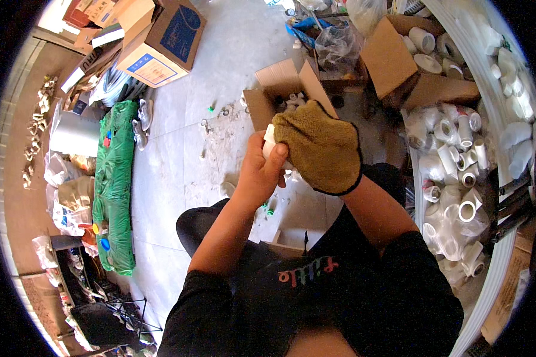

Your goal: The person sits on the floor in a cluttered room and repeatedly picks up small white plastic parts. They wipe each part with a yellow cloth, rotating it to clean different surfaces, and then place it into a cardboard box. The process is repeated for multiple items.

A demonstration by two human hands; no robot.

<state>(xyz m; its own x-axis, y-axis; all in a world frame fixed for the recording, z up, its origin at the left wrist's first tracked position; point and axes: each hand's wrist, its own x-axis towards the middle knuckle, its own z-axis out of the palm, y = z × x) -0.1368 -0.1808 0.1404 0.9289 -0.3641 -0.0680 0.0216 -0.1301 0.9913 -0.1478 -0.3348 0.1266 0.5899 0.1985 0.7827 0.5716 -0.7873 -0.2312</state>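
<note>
My left hand (268, 163) is closed around a white plastic pipe fitting (269, 142), with the thumb on its near side. A brown cloth with a dark edge (319, 149) covers my right hand, so its fingers are hidden; the cloth presses against the fitting from the right. Just beyond both hands stands a small open cardboard box (277, 73) holding several white fittings (292, 101). Part of the held fitting is hidden by my fingers and the cloth.
Small green caps (270, 212) lie on the floor. At right are bagged white pipe fittings (451, 160) and an open carton of larger ones (386, 58). On the left lie a long green-wrapped bundle (116, 187) and grey shoes (143, 120), with a large carton (161, 49) farther off.
</note>
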